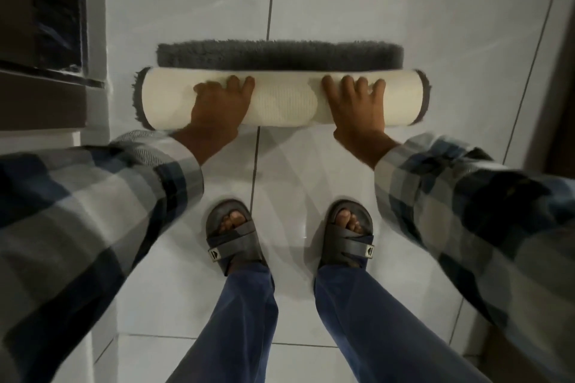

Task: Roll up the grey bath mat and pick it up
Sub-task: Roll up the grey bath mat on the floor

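The pale tiled floor (pixel 357 9) filled most of what I saw, its dark grout lines running away from me. On it, just ahead of my feet, lay the grey bath mat (pixel 280 56), almost wholly rolled: a thick roll with the cream backing (pixel 286 102) turned outward and grey pile showing at both ends, while a narrow strip of grey pile remained flat on the floor beyond the roll, touching it. To my left stood a dark cabinet or door frame (pixel 43 40); I could not tell which. My checked sleeves (pixel 93 196) came in from both sides, above my blue trousers (pixel 249 320) and dark sandals (pixel 233 236). My left hand (pixel 221 109) lay flat on top of the roll near its left end, fingers spread wide and pressing down, not closed around it. My right hand (pixel 357 109) did the same near the right end, fingers splayed across the cream backing.
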